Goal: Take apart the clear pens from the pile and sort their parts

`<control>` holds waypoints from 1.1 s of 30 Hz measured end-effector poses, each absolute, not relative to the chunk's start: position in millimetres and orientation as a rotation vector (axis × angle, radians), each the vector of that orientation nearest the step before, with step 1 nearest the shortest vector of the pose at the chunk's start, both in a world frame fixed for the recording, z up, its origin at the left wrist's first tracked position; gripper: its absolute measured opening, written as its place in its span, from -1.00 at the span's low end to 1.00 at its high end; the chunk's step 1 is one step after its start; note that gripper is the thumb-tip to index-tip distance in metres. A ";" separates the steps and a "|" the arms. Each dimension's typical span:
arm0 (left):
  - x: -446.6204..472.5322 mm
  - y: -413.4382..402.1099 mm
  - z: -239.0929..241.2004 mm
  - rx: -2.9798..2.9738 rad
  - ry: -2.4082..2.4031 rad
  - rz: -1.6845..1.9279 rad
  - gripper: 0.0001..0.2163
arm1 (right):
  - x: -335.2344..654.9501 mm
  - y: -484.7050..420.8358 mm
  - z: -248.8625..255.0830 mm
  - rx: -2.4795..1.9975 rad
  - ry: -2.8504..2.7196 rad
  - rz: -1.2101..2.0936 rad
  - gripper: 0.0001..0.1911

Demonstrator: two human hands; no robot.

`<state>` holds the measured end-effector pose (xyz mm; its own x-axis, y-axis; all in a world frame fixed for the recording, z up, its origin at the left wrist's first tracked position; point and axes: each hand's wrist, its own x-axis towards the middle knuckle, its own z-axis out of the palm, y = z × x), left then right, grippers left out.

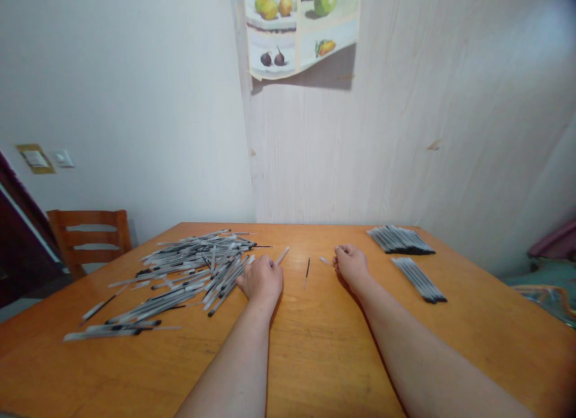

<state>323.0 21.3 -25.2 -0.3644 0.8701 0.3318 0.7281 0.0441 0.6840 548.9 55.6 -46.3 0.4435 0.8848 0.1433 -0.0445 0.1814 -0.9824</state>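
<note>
My left hand (261,279) is closed around a whitish translucent pen barrel (282,255), whose end sticks out past the fingers to the upper right. Just left of it spreads a loose pile of pens and pen parts (198,262), white with black ends. Between my hands a thin dark pen refill (307,273) lies on the table. My right hand (351,264) is curled, its fingertips pressed together. At those fingertips is a small whitish piece (324,260); whether they grip it I cannot tell. What is inside the right fingers is hidden.
On the right of the wooden table (324,358), pens lie side by side in a larger row (400,239) and a smaller row (418,279), black ends toward me. A wooden chair (92,237) stands at the left. Behind the table is a wall with a fruit poster (297,40).
</note>
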 end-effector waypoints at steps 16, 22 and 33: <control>322.5 24.6 -26.6 1.777 2.379 0.769 -0.89 | 561.7 65.4 -56.9 -1.549 -1.240 0.368 -0.73; 321.1 26.8 -29.9 1.786 2.380 0.750 -0.86 | 562.4 65.4 -58.0 -1.626 -1.310 0.288 -0.68; 322.8 19.7 -21.4 1.839 2.360 0.857 -0.76 | 564.9 73.6 -63.9 -1.658 -1.329 0.230 -0.62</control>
<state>322.8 19.7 -21.4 -0.3015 0.9041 0.3028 0.8877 0.1502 0.4353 564.9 73.6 -63.9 0.3878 0.8321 0.3964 0.6509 0.0572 -0.7570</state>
